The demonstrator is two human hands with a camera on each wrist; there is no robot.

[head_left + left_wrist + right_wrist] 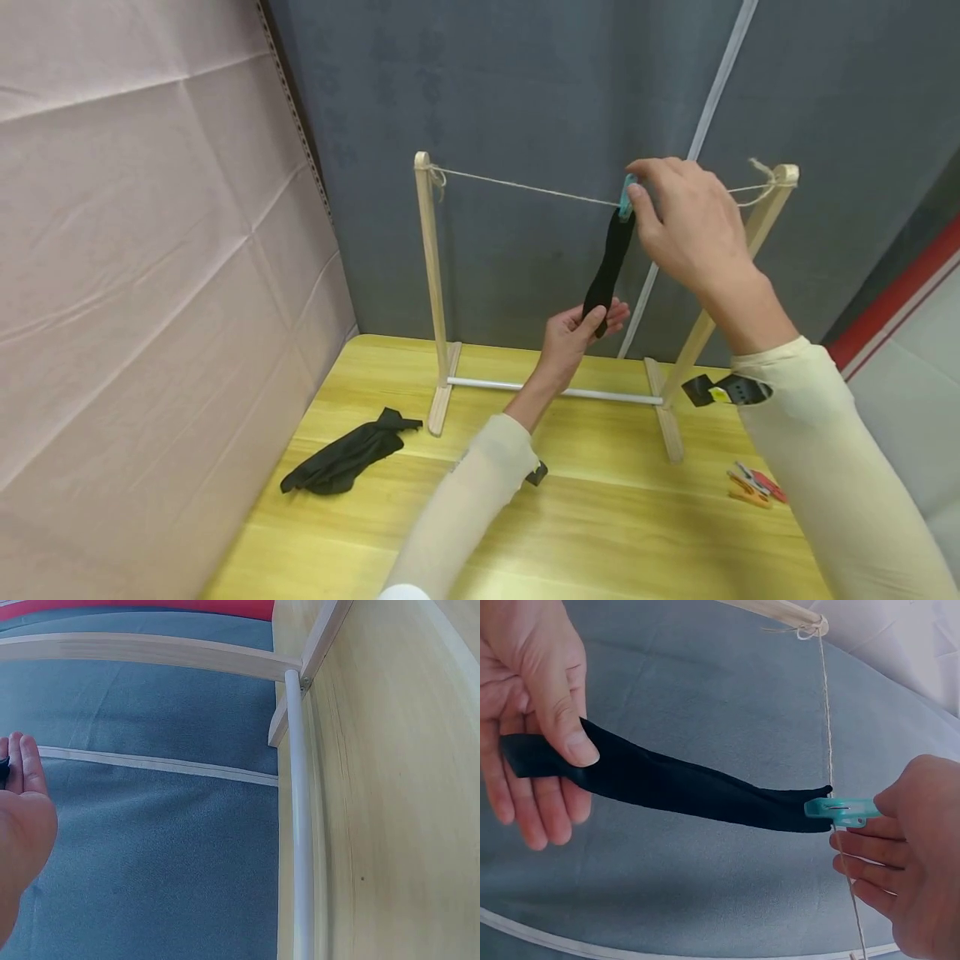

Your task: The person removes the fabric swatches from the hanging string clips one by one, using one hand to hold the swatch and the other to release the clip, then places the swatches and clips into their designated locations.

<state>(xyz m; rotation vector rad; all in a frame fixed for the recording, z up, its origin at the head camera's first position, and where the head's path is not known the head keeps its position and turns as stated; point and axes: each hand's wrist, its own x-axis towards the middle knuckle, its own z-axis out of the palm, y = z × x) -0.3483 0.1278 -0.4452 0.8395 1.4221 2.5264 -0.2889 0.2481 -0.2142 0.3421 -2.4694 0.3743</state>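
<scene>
A narrow black cloth (617, 250) hangs from a string line (525, 184), its top end under a teal clothespin (847, 810). My right hand (693, 221) pinches the clothespin's upper end between thumb and fingers, at line height. Lower down, my left hand (566, 342) holds the cloth's bottom end, thumb on top and the other fingers stretched out beneath, as the right wrist view shows. In the left wrist view only part of my left hand (26, 817) appears at the left edge, with a bit of black cloth.
Two wooden posts (431, 275) carry the string; a white rod (615, 397) joins them near the yellow wood-grain table (600, 533). Another black cloth (348, 454) lies crumpled at the left. Several loose clothespins (750, 492) lie by my right forearm. A grey curtain (517, 92) stands behind.
</scene>
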